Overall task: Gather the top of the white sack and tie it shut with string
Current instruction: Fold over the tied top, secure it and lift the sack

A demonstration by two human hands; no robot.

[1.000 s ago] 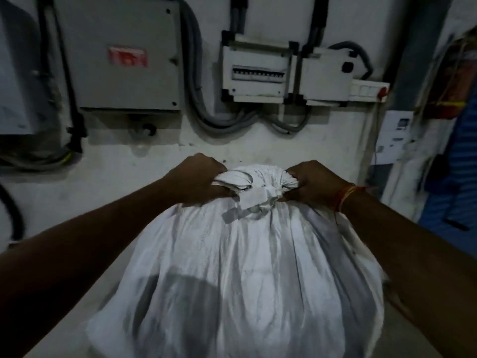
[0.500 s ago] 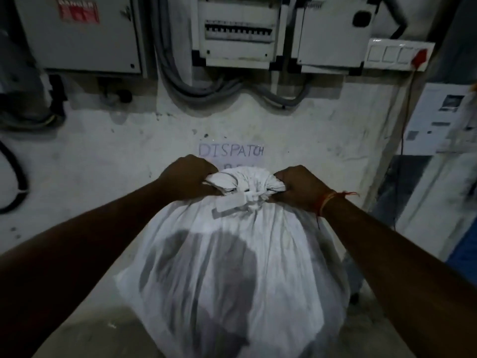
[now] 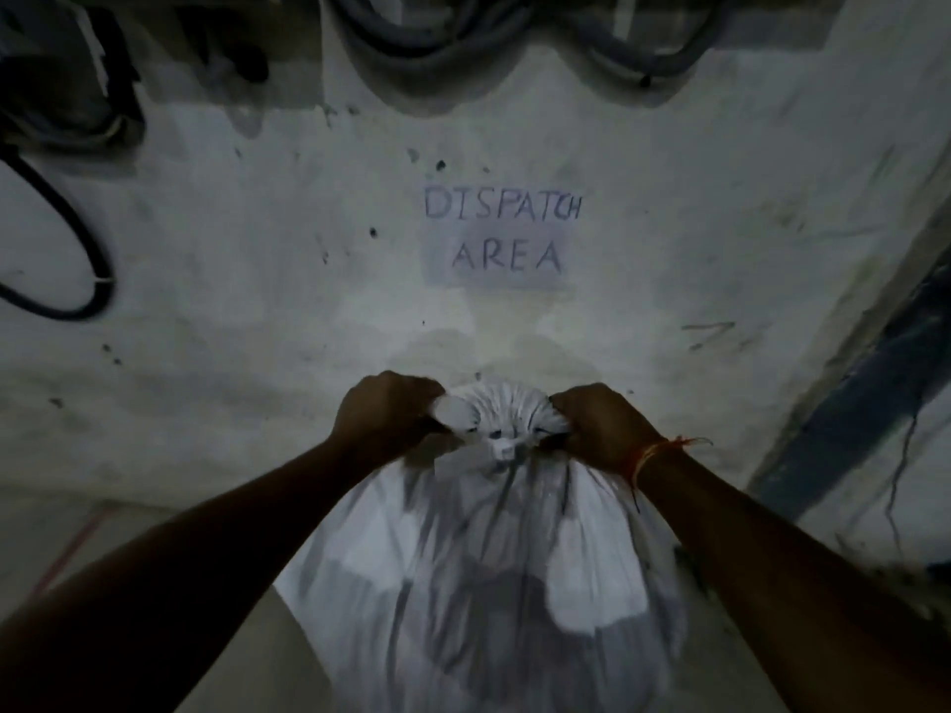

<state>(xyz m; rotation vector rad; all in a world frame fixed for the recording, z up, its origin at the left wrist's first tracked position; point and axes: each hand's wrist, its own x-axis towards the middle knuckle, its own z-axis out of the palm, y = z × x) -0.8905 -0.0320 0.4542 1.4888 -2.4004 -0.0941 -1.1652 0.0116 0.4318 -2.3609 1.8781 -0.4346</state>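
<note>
A full white sack (image 3: 494, 573) fills the lower middle of the head view, its top bunched into a tight gathered neck (image 3: 502, 419) with a small knot of white tie below it. My left hand (image 3: 386, 414) grips the left side of the gathered top. My right hand (image 3: 597, 424), with an orange thread at the wrist, grips the right side. The fingers of both hands curl into the fabric. Whether the string lies in either hand is hidden.
A stained white wall (image 3: 257, 301) stands close behind the sack, with a paper sign reading DISPATCH AREA (image 3: 502, 234). Grey cables (image 3: 463, 59) hang at the top and a black cable (image 3: 77, 239) loops at the left. A blue frame (image 3: 875, 393) slants at the right.
The view has tilted downward, so the electrical boxes have left the frame and the sign shows fully. Both hands keep their grip on the sack's gathered top.
</note>
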